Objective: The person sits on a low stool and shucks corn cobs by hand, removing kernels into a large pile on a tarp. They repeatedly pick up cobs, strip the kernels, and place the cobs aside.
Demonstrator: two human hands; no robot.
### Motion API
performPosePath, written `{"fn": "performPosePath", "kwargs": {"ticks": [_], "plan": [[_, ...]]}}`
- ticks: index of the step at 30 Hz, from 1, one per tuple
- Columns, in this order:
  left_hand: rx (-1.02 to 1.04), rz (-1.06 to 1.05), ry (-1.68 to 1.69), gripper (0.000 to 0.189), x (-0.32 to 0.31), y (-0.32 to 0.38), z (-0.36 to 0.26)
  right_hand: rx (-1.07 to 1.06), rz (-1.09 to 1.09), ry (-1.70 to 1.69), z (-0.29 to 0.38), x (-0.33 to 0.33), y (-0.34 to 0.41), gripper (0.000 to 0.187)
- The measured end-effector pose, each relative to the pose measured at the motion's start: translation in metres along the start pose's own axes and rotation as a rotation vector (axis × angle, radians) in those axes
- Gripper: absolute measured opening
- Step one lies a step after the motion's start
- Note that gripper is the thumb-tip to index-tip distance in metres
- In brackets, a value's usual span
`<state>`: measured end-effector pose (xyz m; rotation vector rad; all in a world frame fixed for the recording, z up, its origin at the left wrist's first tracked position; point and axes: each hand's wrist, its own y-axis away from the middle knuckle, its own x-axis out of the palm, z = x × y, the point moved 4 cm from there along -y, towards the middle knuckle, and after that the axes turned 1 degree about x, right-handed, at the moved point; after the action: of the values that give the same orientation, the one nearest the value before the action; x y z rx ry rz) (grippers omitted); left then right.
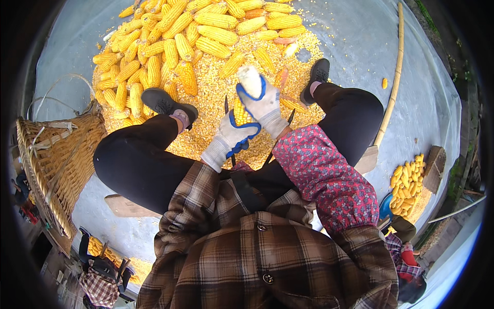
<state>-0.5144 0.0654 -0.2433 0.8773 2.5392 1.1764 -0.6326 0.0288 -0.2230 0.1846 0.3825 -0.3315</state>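
Note:
My left hand [234, 136], in a white knit glove with blue coating, is closed around the lower part of a yellow corn ear [241, 112]. My right hand [263, 103], gloved the same way, grips a pale bare corn cob [251, 80] that points up and away from me. The right fingers sit right beside the ear's upper end; whether they touch it is hard to tell. Loose corn kernels [208, 116] spread in a thick layer under both hands. Dark pointed rods [226, 103] rise on either side of the hands, their lower parts partly hidden.
Whole corn ears [154, 50] are heaped beyond my feet. A woven bamboo basket [63, 154] stands at left, a bamboo pole [393, 73] lies at right on a grey plastic sheet [355, 38]. Behind me, other people [102, 278] are near smaller corn piles [407, 185].

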Motion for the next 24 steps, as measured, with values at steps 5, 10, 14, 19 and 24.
{"fn": "performPosePath", "kwargs": {"ticks": [5,10,14,19,24], "plan": [[0.107,0.189,0.566,0.025,0.006,0.022,-0.022,-0.185,0.126,-0.192,-0.003,-0.022,-0.02,0.024],[0.101,0.322,0.955,0.044,0.005,0.023,-0.028,0.156,0.331,-0.437,0.023,-0.043,-0.022,0.028],[0.12,0.076,0.541,0.051,-0.004,0.012,-0.02,0.185,0.583,-0.515,0.036,-0.038,-0.012,0.042],[-0.08,0.208,0.857,0.05,0.01,0.006,-0.017,0.174,0.056,-0.337,0.007,-0.017,-0.005,0.026],[-0.036,0.125,0.961,0.046,0.008,0.005,-0.021,0.081,0.303,-0.254,-0.005,-0.027,-0.025,0.034]]}}
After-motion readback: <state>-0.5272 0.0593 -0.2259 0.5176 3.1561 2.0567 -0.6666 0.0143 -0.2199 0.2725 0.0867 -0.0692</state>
